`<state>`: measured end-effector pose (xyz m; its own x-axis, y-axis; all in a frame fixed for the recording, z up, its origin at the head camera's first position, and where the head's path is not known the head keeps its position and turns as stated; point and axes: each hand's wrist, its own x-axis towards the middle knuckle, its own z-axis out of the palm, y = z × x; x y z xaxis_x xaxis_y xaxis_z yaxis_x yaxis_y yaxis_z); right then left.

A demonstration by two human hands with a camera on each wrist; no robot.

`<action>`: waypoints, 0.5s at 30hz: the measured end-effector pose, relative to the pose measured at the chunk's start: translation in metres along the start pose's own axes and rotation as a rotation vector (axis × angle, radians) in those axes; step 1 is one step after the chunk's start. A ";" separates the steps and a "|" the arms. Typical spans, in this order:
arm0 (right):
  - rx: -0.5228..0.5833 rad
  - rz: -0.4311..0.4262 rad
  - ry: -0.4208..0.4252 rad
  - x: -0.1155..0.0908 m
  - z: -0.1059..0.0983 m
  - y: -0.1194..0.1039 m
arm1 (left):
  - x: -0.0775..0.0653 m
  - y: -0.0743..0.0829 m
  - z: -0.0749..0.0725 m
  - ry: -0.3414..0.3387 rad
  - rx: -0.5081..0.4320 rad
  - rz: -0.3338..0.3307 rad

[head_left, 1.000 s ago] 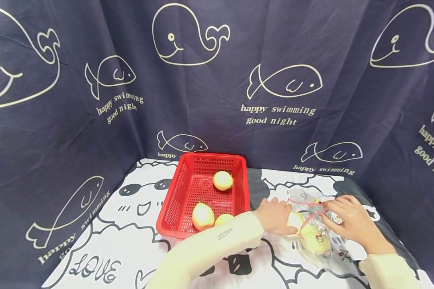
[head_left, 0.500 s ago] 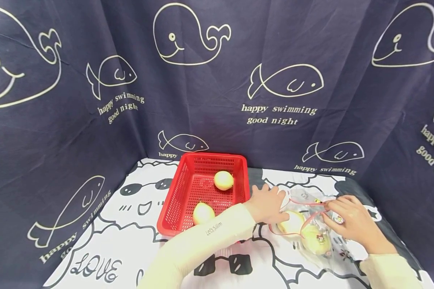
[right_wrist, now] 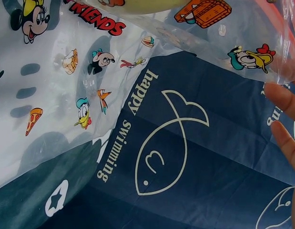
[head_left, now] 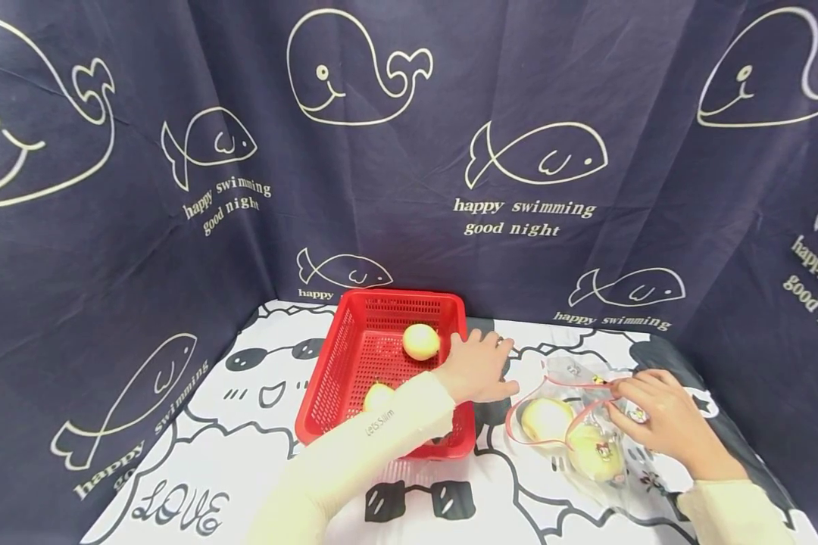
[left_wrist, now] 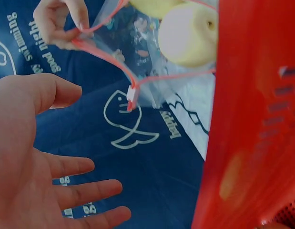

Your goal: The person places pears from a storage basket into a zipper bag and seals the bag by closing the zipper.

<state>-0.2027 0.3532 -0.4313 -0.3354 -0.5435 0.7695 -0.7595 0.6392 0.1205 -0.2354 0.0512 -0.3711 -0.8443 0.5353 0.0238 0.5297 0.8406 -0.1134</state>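
My left hand [head_left: 480, 367] hovers over the right rim of a red plastic basket [head_left: 326, 378], fingers spread and holding nothing. Inside the basket I see a pale yellow pear [head_left: 420, 342] toward the back and another pear [head_left: 378, 395] partly behind my left sleeve. With thumb and fingers, my right hand [head_left: 661, 416] pinches the red-edged mouth of a clear cartoon-print zip bag [right_wrist: 56, 71]. The mouth gapes toward the basket. Within it lie one pear [head_left: 547, 420] near the opening and a second pear [head_left: 594, 454] deeper in. A small slider [left_wrist: 132, 93] sits on the bag's edge.
A white cloth [head_left: 245, 462] with black cartoon drawings covers the table. Dark blue fabric [head_left: 409, 197] with whale and fish drawings stands as walls at the back and sides. My left forearm hides the basket's front part.
My left hand has let go of the pear at the bag's mouth and moved left to the basket. The pear now rests inside the opening. My right hand stays on the bag.
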 end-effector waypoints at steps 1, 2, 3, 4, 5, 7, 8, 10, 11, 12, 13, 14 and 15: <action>0.001 0.000 0.002 0.000 0.000 0.000 | 0.000 -0.003 0.000 0.003 -0.004 -0.004; 0.000 0.000 0.004 0.000 0.000 -0.001 | 0.000 -0.007 0.000 0.006 -0.009 -0.008; 0.000 0.000 0.005 0.000 0.000 -0.001 | -0.001 -0.010 0.000 0.009 -0.019 -0.012; -0.002 0.001 0.001 0.000 0.000 -0.001 | -0.001 -0.014 0.000 0.009 -0.022 -0.015; -0.002 0.003 -0.002 0.000 0.000 -0.001 | -0.002 -0.017 0.000 0.010 -0.024 -0.018; -0.006 0.007 -0.010 0.000 -0.001 -0.001 | -0.003 -0.024 0.000 0.011 -0.034 -0.025; -0.007 0.010 -0.015 0.000 -0.001 -0.001 | -0.003 -0.027 0.001 0.012 -0.043 -0.029; -0.007 0.009 -0.011 0.000 0.000 -0.001 | -0.004 -0.033 0.002 0.014 -0.057 -0.038; -0.006 0.006 -0.003 0.000 0.000 -0.001 | -0.004 -0.036 0.002 0.019 -0.064 -0.043; -0.004 0.005 0.000 0.000 0.000 -0.001 | -0.005 -0.039 0.003 0.028 -0.072 -0.050; -0.003 0.004 0.004 0.000 0.000 -0.001 | -0.005 -0.042 0.004 0.036 -0.076 -0.056; -0.001 0.005 0.003 0.000 0.000 -0.001 | -0.005 -0.045 0.005 0.042 -0.076 -0.061; 0.000 0.004 0.006 0.000 0.000 -0.001 | -0.005 -0.047 0.006 0.048 -0.071 -0.065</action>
<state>-0.2020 0.3521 -0.4317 -0.3348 -0.5381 0.7735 -0.7583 0.6412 0.1179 -0.2568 0.0083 -0.3720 -0.8732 0.4813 0.0764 0.4797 0.8765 -0.0397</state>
